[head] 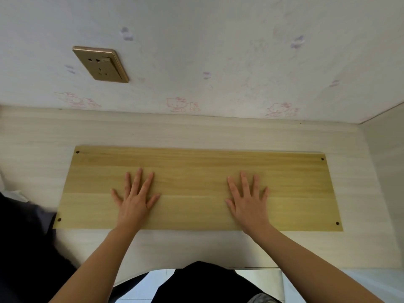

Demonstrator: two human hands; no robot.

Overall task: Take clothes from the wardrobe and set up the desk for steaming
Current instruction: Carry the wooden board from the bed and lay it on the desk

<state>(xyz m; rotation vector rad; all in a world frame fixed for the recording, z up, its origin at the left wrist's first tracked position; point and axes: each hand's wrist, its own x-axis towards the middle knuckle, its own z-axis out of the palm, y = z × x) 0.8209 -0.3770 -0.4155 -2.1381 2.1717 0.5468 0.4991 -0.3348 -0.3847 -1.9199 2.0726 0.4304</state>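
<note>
Dark fabric (24, 248) at the left edge is cut off by the frame and blurred, so whether it is clothing from the wardrobe cannot be told; another dark shape at the bottom centre is also cropped. Both hands lie palm-down with fingers spread flat, pinching nothing: the left hand (134, 201) left of centre, the right hand (249, 203) right of centre, well apart. Under them lies a yellowish wooden board (196, 169), touching every fingertip, with a small dark hole near each corner. The board rests flat on the pale wood-grain tabletop (196, 132), near its front edge. Behind it rises a wall with faint pink cartoon-cat wallpaper (182, 104) and a gold power socket (101, 64) at the upper left. A pale side panel (384, 154) closes the right.
</note>
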